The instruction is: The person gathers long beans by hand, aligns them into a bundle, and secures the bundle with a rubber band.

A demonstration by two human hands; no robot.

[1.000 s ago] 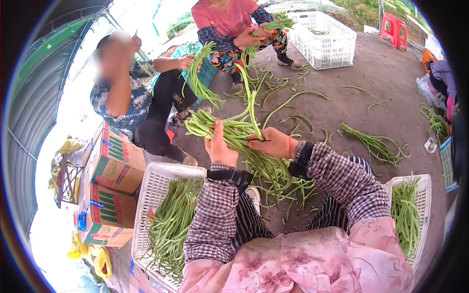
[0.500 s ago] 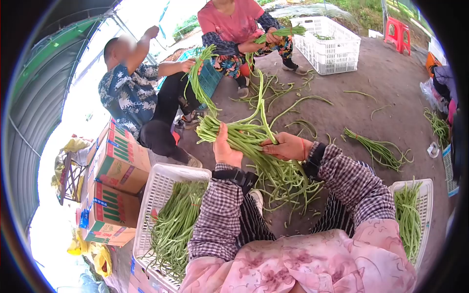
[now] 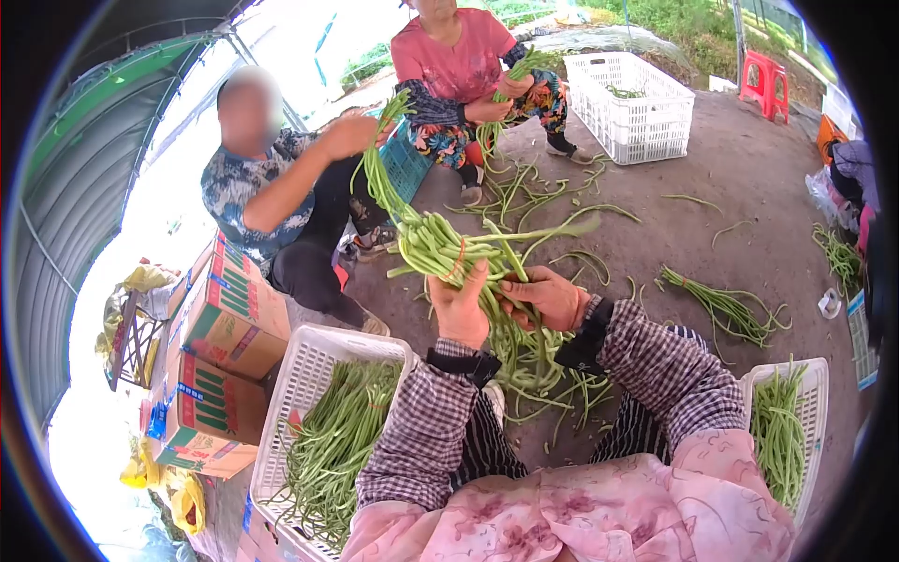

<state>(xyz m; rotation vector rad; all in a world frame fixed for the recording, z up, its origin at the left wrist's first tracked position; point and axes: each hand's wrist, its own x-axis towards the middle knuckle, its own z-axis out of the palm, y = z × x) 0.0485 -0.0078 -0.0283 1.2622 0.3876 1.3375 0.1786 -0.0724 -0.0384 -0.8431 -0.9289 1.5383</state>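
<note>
A bundle of long green beans point(image 3: 433, 239) hangs in front of me, its upper ends pointing up and left. Around it, just above my left thumb, runs a red band point(image 3: 460, 255). My left hand point(image 3: 461, 307) is closed round the bundle below the band. Close beside it, my right hand point(image 3: 550, 298) has its fingers bent and pinched on bean strands of the same bunch. The long tails of the beans dangle below both hands toward loose beans on the ground between my feet.
White crates of beans stand at my left point(image 3: 265, 459) and right point(image 3: 817, 412). Another banded bean bundle point(image 3: 716, 302) lies on the ground. Two people sit opposite, handling beans, near a white crate point(image 3: 646, 122). Cardboard boxes point(image 3: 239, 309) are stacked at left.
Both hands have shifted slightly, my left one rightward, and are closer together. A red band now shows on the bundle. The person at left has lowered a raised arm to the beans.
</note>
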